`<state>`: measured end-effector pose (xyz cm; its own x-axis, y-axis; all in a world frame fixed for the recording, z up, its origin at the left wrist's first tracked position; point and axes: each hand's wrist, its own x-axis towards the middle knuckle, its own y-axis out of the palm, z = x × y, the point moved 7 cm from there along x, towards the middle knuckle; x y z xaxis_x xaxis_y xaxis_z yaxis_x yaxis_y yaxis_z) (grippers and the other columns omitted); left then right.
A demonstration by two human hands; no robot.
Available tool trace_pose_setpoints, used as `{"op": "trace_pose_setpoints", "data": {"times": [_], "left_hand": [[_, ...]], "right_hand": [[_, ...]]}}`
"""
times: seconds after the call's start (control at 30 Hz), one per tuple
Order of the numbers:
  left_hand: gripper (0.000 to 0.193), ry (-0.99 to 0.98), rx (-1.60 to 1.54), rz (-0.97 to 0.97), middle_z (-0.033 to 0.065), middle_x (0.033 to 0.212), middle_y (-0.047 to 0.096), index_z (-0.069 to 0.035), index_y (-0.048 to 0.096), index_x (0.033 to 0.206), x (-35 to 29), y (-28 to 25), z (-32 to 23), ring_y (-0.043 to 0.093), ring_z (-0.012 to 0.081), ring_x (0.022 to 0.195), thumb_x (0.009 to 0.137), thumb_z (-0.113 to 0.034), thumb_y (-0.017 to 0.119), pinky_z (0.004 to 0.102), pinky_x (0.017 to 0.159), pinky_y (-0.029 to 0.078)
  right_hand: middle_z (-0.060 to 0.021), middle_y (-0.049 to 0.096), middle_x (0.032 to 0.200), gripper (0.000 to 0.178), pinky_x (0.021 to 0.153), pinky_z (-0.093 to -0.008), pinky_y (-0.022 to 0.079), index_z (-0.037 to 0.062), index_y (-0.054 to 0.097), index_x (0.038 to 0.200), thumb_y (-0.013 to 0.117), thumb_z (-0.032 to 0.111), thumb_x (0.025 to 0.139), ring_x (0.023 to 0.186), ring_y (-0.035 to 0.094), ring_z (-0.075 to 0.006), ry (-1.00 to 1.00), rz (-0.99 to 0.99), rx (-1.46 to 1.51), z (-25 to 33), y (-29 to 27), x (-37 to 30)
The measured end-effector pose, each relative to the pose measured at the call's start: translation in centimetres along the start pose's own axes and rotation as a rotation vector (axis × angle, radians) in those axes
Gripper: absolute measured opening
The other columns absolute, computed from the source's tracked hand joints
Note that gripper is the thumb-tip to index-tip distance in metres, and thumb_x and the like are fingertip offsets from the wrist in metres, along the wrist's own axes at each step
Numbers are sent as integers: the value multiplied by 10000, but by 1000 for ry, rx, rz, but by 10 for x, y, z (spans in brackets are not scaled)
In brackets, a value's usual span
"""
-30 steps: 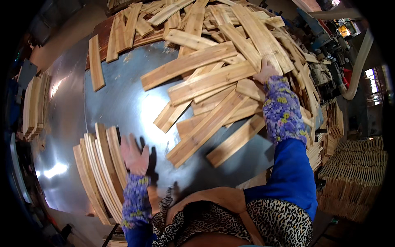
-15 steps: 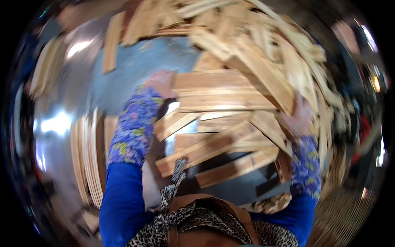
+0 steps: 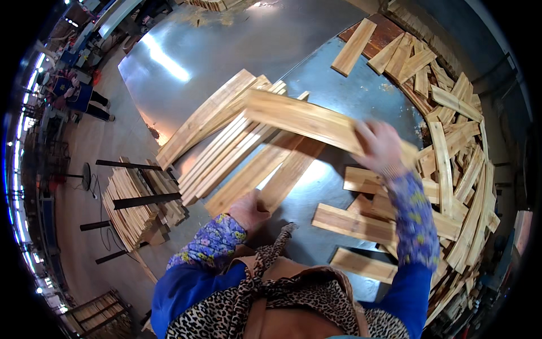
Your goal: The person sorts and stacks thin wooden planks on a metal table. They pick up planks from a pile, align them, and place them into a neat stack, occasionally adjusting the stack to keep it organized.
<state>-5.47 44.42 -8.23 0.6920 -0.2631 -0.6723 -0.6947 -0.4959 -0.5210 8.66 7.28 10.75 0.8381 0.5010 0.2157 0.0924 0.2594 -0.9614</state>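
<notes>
My right hand [image 3: 379,146] is closed on the right part of a pale wooden board [image 3: 305,117], which is raised over the metal table and stretches off to the left. Lower down, my left hand [image 3: 248,210] is closed at the near end of another wooden board [image 3: 291,176]; part of its grip is hidden. Beside that one lies a similar board [image 3: 248,182]. Farther left, several narrow boards [image 3: 228,150] stand on edge, side by side, next to wider leaning boards [image 3: 212,113].
A big heap of loose boards [image 3: 468,169] curves along the right side. Several boards [image 3: 355,223] lie on the table near my right forearm. To the left, stacked boards [image 3: 130,203] rest among dark metal bars [image 3: 147,201]. Another person [image 3: 82,96] stands at the far left.
My view has swung left. Both hands have left the boards they were touching at the middle of the table; my right hand now carries a board toward the left row, where my left hand grips another.
</notes>
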Motion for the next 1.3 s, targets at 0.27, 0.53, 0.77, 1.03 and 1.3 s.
{"op": "trace_pose_setpoints", "data": {"times": [0.27, 0.53, 0.77, 1.03, 1.3], "left_hand": [[497, 66, 24, -68, 300, 1223, 750, -23, 637, 1243, -9, -2, 51, 724, 515, 1118, 999, -442, 743, 581, 959, 569], [467, 409, 381, -421, 253, 1329, 685, 23, 634, 1370, -31, 2, 39, 671, 366, 1183, 1032, -281, 739, 446, 995, 580], [691, 252, 902, -765, 222, 1468, 603, -124, 594, 1535, -42, -76, 55, 710, 339, 1168, 916, -290, 853, 458, 1037, 608], [880, 651, 574, -447, 337, 1631, 493, -44, 573, 1560, 25, 5, -181, 482, 517, 1505, 805, -330, 924, 559, 1235, 435], [890, 1195, 557, -81, 238, 1550, 545, -45, 545, 1563, 80, 217, -420, 557, 436, 1399, 852, -509, 811, 540, 1165, 473]], "right_hand": [[-114, 672, 1405, 597, 1173, -513, 446, 188, 603, 1515, 757, 315, 952, 1352, 597, -332, -253, 35, -39, 165, 132, 264], [-176, 686, 1425, 683, 1181, -527, 487, 172, 553, 1596, 687, 434, 979, 1390, 586, -406, 573, 122, 203, 57, 123, 53], [-242, 684, 1432, 757, 1192, -524, 470, 90, 578, 1592, 727, 444, 941, 1352, 631, -421, 1253, -99, -91, -30, 1, -337], [-335, 575, 1565, 1174, 1250, -489, 445, -17, 325, 1703, 800, 658, 868, 1470, 565, -465, 2166, -474, -148, -54, -130, -577], [-270, 540, 1654, 1137, 1261, -461, 438, -35, 354, 1704, 815, 615, 893, 1522, 544, -403, 2201, -577, 262, -126, -112, -522]]}}
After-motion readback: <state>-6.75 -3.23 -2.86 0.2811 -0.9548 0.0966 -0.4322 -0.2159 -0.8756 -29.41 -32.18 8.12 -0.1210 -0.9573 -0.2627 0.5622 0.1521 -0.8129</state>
